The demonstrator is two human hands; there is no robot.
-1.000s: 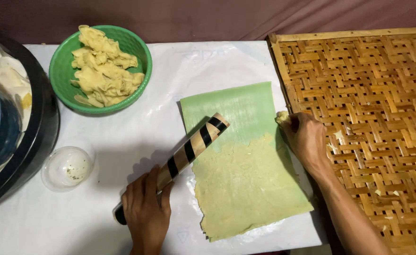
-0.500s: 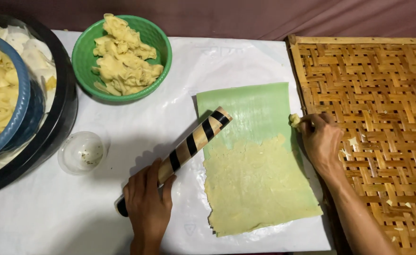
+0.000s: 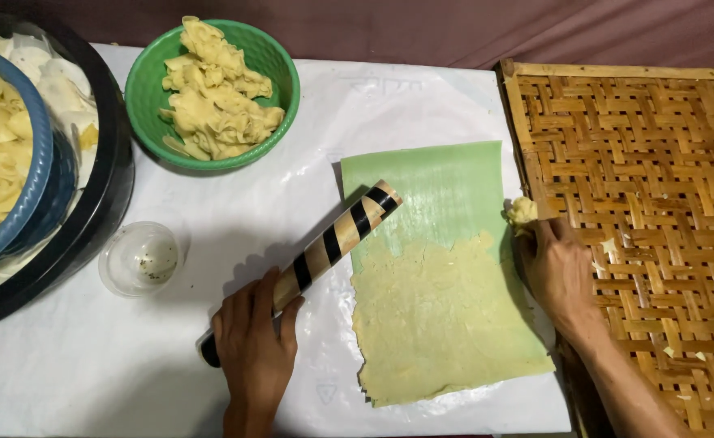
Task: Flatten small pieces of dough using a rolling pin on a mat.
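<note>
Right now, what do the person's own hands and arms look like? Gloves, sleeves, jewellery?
Both hands are bare: no gloves, no visible rings. The left hand shows only to the wrist, with no watch or band. The right hand leads to a bare forearm, with no sleeve in view.

One striped black-and-tan rolling pin [image 3: 324,255], one green plastic sheet [image 3: 434,243], one green bowl [image 3: 272,61], one clear cup [image 3: 139,258], one woven bamboo tray [image 3: 657,203].

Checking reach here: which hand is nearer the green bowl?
Left. The left hand grips the striped roller below the green bowl; the right hand rests far across at the woven tray edge.
</note>
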